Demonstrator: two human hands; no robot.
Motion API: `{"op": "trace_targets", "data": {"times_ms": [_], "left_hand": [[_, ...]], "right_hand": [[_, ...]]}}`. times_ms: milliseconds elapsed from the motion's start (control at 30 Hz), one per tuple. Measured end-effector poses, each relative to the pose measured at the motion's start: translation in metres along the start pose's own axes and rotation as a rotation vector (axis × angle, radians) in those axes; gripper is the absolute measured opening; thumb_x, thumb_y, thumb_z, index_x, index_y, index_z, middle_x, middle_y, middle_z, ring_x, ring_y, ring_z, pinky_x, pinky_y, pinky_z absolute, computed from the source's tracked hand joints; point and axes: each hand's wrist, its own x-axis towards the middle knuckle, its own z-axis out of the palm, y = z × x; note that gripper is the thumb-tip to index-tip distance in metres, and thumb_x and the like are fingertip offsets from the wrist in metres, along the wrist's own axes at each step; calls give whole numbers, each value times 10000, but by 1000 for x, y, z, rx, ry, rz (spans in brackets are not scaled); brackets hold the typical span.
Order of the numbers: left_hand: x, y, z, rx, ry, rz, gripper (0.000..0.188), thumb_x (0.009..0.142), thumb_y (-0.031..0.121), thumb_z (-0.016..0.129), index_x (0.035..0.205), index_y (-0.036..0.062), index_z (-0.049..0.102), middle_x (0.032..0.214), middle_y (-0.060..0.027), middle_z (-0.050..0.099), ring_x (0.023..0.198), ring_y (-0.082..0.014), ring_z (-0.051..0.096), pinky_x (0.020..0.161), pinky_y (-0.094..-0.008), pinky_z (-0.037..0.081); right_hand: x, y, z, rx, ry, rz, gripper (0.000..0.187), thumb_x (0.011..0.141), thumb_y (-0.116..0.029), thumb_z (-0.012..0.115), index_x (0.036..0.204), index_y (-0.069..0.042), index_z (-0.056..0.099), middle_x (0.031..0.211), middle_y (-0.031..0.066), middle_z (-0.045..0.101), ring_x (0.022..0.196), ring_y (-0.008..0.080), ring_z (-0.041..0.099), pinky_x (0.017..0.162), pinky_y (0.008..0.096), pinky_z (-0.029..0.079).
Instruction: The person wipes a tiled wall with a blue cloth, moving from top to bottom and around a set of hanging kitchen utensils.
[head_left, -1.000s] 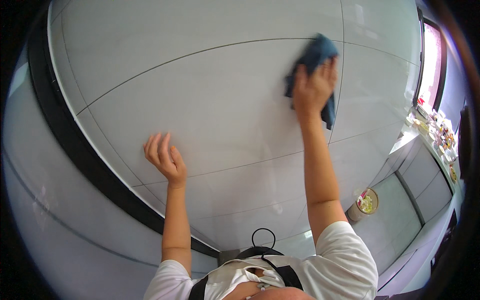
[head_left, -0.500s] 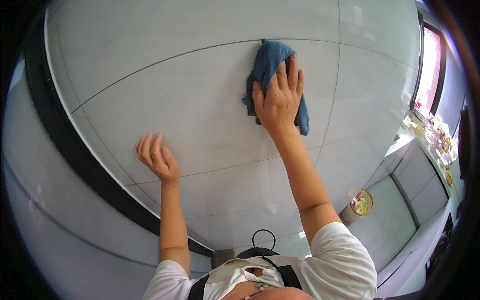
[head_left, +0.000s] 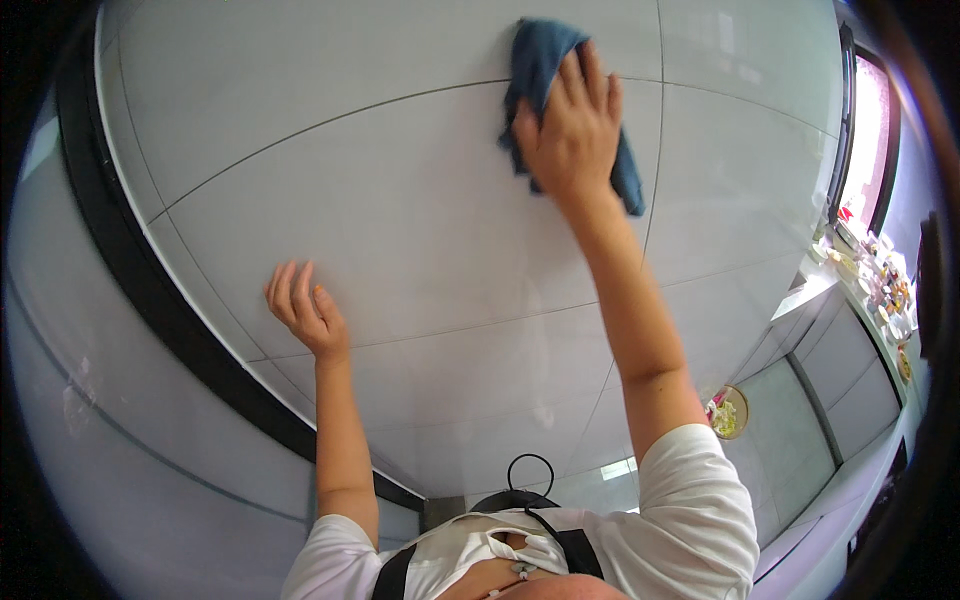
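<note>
A blue cloth [head_left: 537, 68] lies bunched against the pale tiled wall [head_left: 420, 200], across a dark grout line in the upper middle. My right hand [head_left: 572, 145] presses it to the tiles, arm stretched up. Those fingers point upward and the thumb sits apart; cloth shows above and on both sides of the hand, while the part under the palm is hidden. Lower down on the left, my left hand [head_left: 308, 310] is raised by the tiles with fingers loosely bent and apart, holding nothing. I cannot tell whether its fingertips touch the wall.
A black frame [head_left: 140, 245] borders the tiles on the left, beside a smooth grey panel [head_left: 130, 400]. At the right are a bin [head_left: 738, 412] with litter in it, a window [head_left: 866, 140] and a counter crowded with small items [head_left: 885, 280].
My right hand has slid the cloth upward and a little to the right over the tiles. My left hand has shifted only slightly to the left.
</note>
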Motion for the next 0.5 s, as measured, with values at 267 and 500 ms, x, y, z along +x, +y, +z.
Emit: {"op": "trace_targets", "data": {"times_ms": [267,500], "left_hand": [[-12,-7,-2,18,-12,12,311,932,185,438,1185,25,523,1260,-111,442,1230,-310,359,1034,-475,278],[3,-4,-1,41,2,26,309,931,212,452,1172,33,528,1272,-106,438,1223,-296,364,1028,-462,286]], "right_hand": [[-64,202,-48,-113,145,533,605,846,-320,512,1250,117,403,1331,260,401,1244,394,356,1055,424,258],[-69,269,-71,-254,133,751,557,877,-397,453,1220,41,477,1307,246,430,1242,386,350,1039,439,266]]}}
